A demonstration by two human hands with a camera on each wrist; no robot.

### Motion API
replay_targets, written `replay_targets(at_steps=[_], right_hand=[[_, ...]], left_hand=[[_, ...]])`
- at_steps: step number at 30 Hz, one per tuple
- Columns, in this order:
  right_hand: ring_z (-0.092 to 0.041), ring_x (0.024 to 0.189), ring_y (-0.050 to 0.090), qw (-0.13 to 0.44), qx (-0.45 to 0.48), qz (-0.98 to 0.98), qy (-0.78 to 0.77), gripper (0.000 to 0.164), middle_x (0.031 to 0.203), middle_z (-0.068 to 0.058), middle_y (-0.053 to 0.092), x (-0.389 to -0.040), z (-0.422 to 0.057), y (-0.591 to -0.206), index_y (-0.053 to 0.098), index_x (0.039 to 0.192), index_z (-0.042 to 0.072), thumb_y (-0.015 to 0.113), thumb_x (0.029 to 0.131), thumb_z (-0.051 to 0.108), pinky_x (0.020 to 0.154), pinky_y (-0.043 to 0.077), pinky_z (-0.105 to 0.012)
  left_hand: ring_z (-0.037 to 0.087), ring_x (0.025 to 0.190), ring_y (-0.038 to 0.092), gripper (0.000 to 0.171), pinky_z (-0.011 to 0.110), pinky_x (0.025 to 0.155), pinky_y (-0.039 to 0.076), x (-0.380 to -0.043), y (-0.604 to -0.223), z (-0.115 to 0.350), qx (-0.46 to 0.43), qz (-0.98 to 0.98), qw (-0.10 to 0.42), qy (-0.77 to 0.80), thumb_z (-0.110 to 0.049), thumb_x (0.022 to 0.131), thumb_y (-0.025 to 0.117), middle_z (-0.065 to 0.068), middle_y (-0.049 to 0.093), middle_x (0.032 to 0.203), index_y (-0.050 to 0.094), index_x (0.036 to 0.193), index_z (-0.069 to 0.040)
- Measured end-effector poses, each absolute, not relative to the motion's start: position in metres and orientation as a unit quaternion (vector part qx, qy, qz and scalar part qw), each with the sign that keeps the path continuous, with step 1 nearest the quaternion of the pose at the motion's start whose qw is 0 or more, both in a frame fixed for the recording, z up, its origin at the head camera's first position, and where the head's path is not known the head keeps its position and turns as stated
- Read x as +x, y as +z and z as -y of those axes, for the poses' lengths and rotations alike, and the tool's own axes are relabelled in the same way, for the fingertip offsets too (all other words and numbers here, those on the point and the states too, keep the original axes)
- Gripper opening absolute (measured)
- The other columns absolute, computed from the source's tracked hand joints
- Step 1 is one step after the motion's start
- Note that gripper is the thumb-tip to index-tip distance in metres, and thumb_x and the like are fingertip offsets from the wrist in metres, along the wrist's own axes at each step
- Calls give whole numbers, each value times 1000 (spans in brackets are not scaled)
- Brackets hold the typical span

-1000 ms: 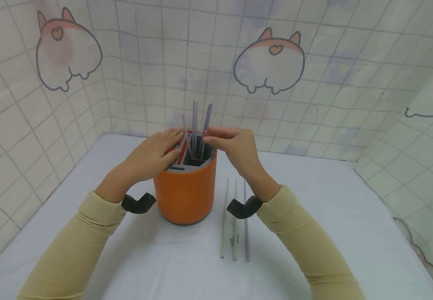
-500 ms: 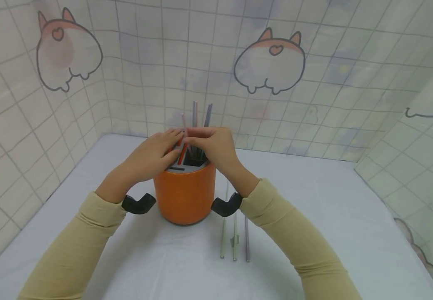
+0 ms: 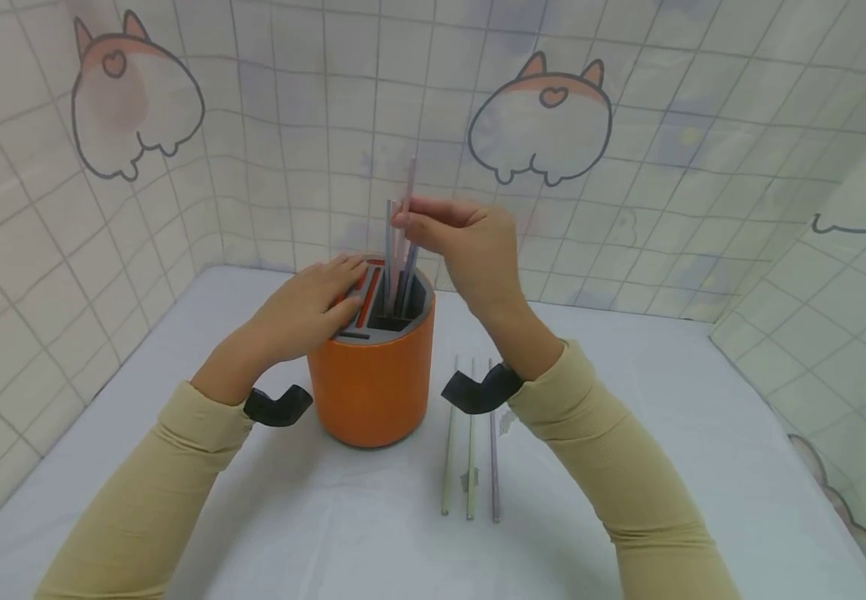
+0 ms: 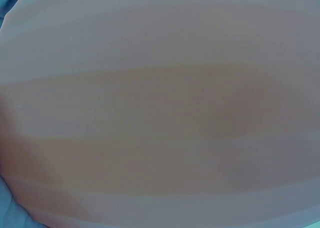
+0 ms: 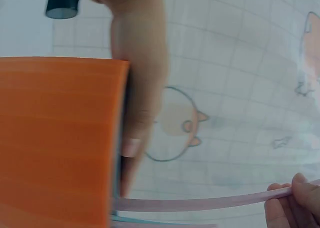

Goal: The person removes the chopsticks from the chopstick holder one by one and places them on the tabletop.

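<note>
In the head view, my left hand [image 3: 301,308] rests on the top of an orange cylindrical holder [image 3: 370,396] with a grey slotted insert. My right hand [image 3: 481,250] pinches a thin pink stick [image 3: 411,179] between thumb and fingers above the holder. The right wrist view shows this pink stick [image 5: 200,205] running from the holder's opening to my fingertips. Bluish sticks [image 3: 388,250] stand in the same large compartment, close to the right hand. The left wrist view is filled by a blurred, close brownish surface.
Three thin sticks lie side by side on the white tabletop [image 3: 665,433], right of the holder: two pale green sticks [image 3: 448,467] and a purple stick [image 3: 495,475]. Behind the table hangs a white grid-patterned sheet [image 3: 402,108] with cartoon animals.
My right hand moved left from the bluish sticks to the pink stick and took hold of it. It then rose to the right, lifting the stick higher. The left hand stayed put.
</note>
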State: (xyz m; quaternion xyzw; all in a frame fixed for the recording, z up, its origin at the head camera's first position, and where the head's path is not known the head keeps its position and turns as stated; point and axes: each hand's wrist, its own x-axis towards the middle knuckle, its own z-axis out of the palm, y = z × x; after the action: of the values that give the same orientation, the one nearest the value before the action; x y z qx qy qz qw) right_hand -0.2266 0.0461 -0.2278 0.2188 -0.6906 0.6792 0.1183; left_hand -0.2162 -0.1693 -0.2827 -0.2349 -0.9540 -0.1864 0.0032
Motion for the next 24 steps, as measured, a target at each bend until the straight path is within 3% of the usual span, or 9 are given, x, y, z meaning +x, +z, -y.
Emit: replay_targets(at_steps=[4, 15, 20, 24], right_hand=[[-16, 90, 76, 148, 244, 624, 727, 21, 91, -4, 79, -217, -58, -208, 74, 105, -8, 75, 86, 3, 88, 61, -33], [-24, 82, 77, 193, 211, 533, 797, 15, 84, -13, 77, -194, -109, -167, 77, 95, -6, 79, 80, -2, 80, 61, -34], [-22, 77, 77, 112, 135, 546, 819, 17, 81, -12, 77, -208, -136, -179, 78, 91, -5, 83, 76, 0, 78, 62, -31], [-16, 78, 76, 36, 90, 618, 780, 10, 82, -5, 78, -229, -157, -211, 79, 91, 3, 80, 81, 5, 77, 62, -25]], left_hand=[[32, 156, 15, 57, 51, 128, 10, -217, -283, 169, -236, 955, 7, -181, -30, 107, 36, 12, 23, 166, 26, 157, -3], [34, 155, 16, 57, 52, 128, 11, -219, -285, 167, -244, 953, 9, -180, -29, 107, 35, 13, 23, 165, 27, 156, -2], [33, 155, 15, 57, 52, 128, 11, -219, -284, 169, -241, 953, 8, -183, -30, 107, 34, 13, 23, 166, 26, 157, -3], [32, 155, 15, 58, 52, 128, 11, -220, -284, 169, -234, 954, 6, -185, -30, 107, 34, 12, 22, 166, 25, 157, -4]])
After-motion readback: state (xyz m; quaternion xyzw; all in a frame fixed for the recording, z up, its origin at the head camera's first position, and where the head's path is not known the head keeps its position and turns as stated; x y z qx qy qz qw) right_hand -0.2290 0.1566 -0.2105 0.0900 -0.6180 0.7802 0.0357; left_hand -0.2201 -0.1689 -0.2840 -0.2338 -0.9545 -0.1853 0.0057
